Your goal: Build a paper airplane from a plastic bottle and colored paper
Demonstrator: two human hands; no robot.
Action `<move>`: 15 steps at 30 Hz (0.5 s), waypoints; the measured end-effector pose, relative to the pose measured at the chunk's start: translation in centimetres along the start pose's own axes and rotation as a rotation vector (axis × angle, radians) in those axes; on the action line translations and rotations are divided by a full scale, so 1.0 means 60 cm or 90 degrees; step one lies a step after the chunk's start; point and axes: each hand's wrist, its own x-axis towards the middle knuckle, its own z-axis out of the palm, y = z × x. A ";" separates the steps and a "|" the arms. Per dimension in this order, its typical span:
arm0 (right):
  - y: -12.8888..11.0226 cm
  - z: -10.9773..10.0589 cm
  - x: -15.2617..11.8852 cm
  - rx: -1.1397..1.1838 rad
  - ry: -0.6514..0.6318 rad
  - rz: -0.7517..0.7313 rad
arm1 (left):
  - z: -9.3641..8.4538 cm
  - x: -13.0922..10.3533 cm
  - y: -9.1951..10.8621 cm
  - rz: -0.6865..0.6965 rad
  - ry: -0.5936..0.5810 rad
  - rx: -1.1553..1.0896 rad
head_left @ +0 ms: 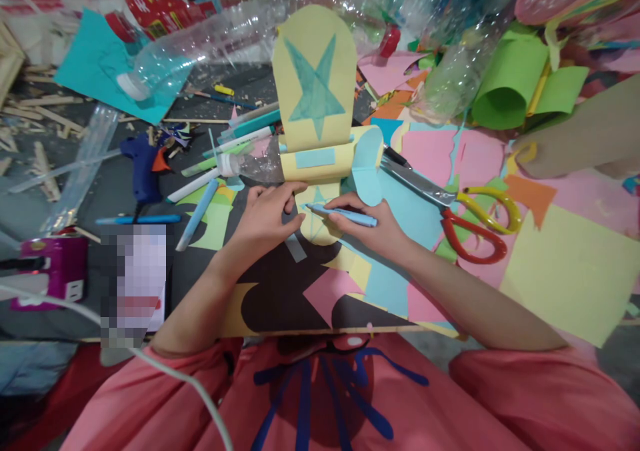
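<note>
My right hand (373, 228) grips a light blue marker (353, 216), its tip on the lower yellow paper flap (320, 232), where a star outline is drawn. My left hand (273, 218) rests at that flap's left edge, fingers apart, thumb near the drawing. Above my hands lies a clear plastic bottle (257, 160) wrapped in yellow paper (325, 164) with a light blue strip. The upper yellow flap (315, 71) bears a filled-in teal star. At the wrap's right end is a folded light blue paper piece (367, 164).
Scissors (450, 204) with red and yellow handles lie right of my right hand. A blue glue gun (143, 168), loose markers (197, 214) and wood scraps (47, 114) are at left. Plastic bottles (200, 44) crowd the back. A white cable (165, 371) crosses the lower left. Another person's arm (585, 131) reaches in from the right.
</note>
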 end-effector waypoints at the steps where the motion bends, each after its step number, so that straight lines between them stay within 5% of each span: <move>1: 0.000 0.000 0.000 -0.001 -0.003 -0.002 | 0.000 0.000 -0.001 0.002 0.002 -0.001; 15: -0.004 -0.001 -0.001 0.005 -0.006 0.023 | -0.002 -0.001 0.000 0.011 0.005 -0.009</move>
